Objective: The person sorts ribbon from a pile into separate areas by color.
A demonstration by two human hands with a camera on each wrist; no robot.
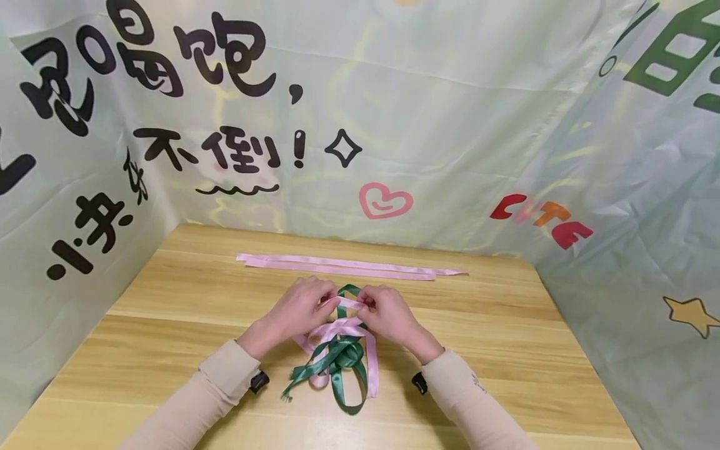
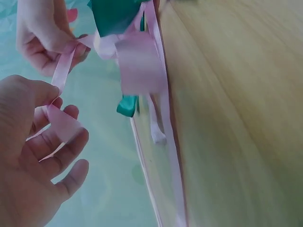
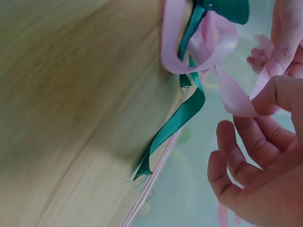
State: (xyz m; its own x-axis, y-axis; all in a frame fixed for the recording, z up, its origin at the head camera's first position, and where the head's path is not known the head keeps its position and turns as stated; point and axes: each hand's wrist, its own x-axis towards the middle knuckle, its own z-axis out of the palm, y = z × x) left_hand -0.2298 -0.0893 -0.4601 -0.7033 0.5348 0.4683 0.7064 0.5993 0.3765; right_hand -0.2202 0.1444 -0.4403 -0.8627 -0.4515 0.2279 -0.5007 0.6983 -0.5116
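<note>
A stretch of pink ribbon (image 1: 351,303) is pinched by the left hand (image 1: 302,305) and the right hand (image 1: 392,317) beside looped green ribbon (image 1: 349,354) over the worktop (image 1: 484,331); it is best kept flat and untwisted, with even, gentle tension applied from both sides

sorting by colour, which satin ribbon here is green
The dark green satin ribbon, bunched into loops with a frayed end; the pale pink satin ribbon pinched by left hand and right hand and the pink satin strips lying farthest back aren't green.
</note>
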